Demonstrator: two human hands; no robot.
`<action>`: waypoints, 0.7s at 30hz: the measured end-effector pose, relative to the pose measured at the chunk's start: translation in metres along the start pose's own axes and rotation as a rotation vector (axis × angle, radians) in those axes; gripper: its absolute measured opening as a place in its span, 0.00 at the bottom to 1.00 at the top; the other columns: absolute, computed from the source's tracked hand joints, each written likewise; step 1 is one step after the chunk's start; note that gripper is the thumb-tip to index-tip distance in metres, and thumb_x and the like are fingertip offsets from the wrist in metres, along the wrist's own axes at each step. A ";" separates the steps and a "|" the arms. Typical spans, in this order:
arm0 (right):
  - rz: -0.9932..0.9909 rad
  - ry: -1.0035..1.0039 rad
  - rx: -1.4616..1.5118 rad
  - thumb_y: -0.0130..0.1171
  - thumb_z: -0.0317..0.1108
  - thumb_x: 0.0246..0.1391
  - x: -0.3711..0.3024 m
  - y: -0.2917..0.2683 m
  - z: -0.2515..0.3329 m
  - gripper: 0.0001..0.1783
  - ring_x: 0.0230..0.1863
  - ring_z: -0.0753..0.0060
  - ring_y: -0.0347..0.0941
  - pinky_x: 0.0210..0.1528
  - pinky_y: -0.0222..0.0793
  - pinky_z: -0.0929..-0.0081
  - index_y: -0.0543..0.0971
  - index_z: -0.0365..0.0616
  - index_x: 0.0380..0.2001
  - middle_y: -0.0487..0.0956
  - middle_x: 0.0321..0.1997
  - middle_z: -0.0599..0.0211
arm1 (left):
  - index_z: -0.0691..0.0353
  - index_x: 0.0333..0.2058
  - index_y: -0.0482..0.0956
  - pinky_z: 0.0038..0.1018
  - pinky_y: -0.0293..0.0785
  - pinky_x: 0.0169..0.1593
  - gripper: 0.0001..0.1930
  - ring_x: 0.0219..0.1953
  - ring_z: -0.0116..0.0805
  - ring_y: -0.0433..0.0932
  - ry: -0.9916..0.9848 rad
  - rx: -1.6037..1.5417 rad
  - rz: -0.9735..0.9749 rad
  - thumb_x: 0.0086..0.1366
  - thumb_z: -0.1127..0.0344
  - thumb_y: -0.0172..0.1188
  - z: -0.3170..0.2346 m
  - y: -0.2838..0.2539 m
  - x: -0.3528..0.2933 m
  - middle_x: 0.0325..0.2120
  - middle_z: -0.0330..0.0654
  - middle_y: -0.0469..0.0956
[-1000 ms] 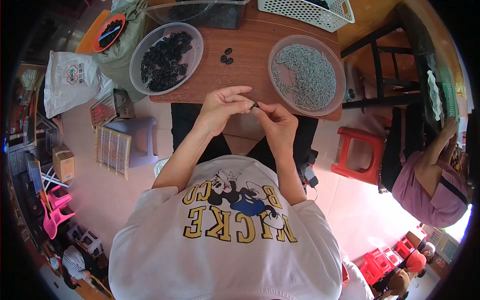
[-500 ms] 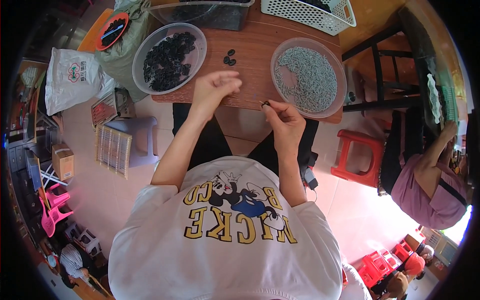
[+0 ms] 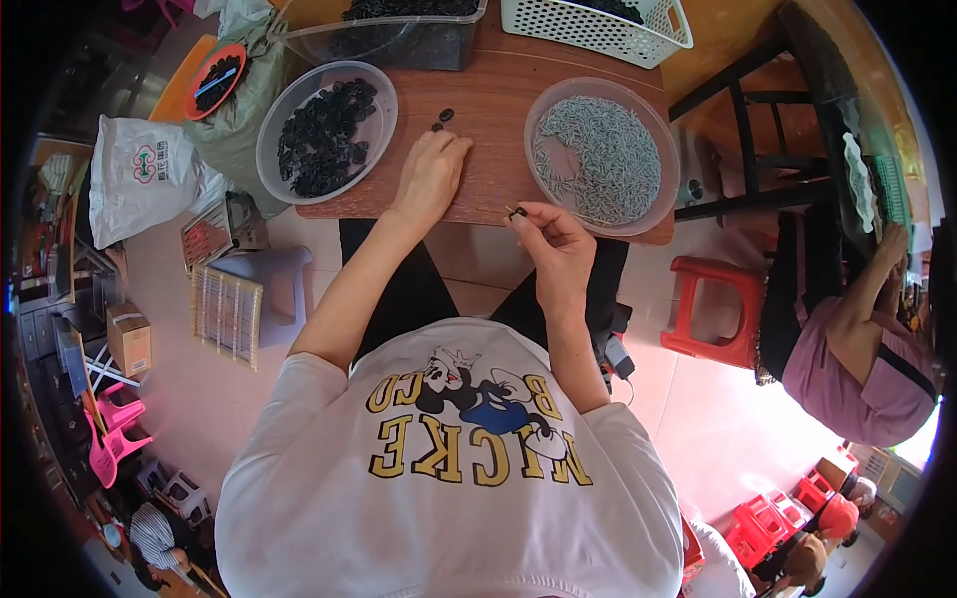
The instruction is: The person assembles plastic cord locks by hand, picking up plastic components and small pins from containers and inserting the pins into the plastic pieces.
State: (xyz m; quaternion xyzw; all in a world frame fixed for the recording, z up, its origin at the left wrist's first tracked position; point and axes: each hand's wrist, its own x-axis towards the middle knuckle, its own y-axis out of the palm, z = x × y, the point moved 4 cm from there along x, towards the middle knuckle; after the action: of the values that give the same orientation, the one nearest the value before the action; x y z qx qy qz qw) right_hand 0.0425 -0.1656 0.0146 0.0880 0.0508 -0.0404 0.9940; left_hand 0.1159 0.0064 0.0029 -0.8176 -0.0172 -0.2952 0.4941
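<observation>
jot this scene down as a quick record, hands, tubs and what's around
left hand: by loose black pieces on the table; contact unclear
right hand: small black piece pinched in its fingers
left tub: black heap
right tub: grey rods
table's far side: clear bin, white basket
floor, right: red stool

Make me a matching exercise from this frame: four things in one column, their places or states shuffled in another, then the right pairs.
1. Left hand
2. Right hand
3. Round tub of black pieces
4. White basket

A. Far right part of the table
B. Pinching a small dark piece
C. Near left corner of the table
D. Beside loose black pieces

Pairs: 1-D, 2-B, 3-C, 4-A
</observation>
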 end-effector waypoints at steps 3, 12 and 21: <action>0.010 0.017 0.037 0.60 0.22 0.48 0.002 0.002 0.001 0.08 0.30 0.83 0.75 0.30 0.64 0.89 0.78 0.35 0.34 0.81 0.29 0.65 | 0.71 0.36 0.77 0.31 0.73 0.40 0.08 0.38 0.46 0.77 -0.290 -0.358 -0.018 0.57 0.77 0.55 -0.005 -0.008 -0.011 0.35 0.48 0.76; 0.037 0.023 0.068 0.60 0.21 0.48 0.007 0.014 0.003 0.06 0.27 0.86 0.72 0.29 0.65 0.91 0.78 0.34 0.31 0.80 0.28 0.65 | 0.73 0.43 0.74 0.26 0.77 0.47 0.12 0.40 0.37 0.79 -1.053 -1.783 0.069 0.59 0.77 0.56 -0.024 -0.016 -0.049 0.36 0.49 0.78; 0.060 0.033 -0.023 0.62 0.23 0.47 0.003 0.019 0.005 0.06 0.23 0.87 0.70 0.25 0.63 0.90 0.78 0.34 0.31 0.78 0.24 0.70 | 0.69 0.43 0.76 0.23 0.76 0.40 0.12 0.37 0.32 0.80 -0.967 -1.742 0.093 0.59 0.75 0.58 -0.030 -0.023 -0.052 0.35 0.45 0.79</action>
State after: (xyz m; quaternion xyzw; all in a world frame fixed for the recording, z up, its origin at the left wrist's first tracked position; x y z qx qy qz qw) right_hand 0.0474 -0.1476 0.0224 0.0786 0.0649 -0.0088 0.9948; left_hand 0.0516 0.0076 0.0051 -0.9270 0.0382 0.1795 -0.3271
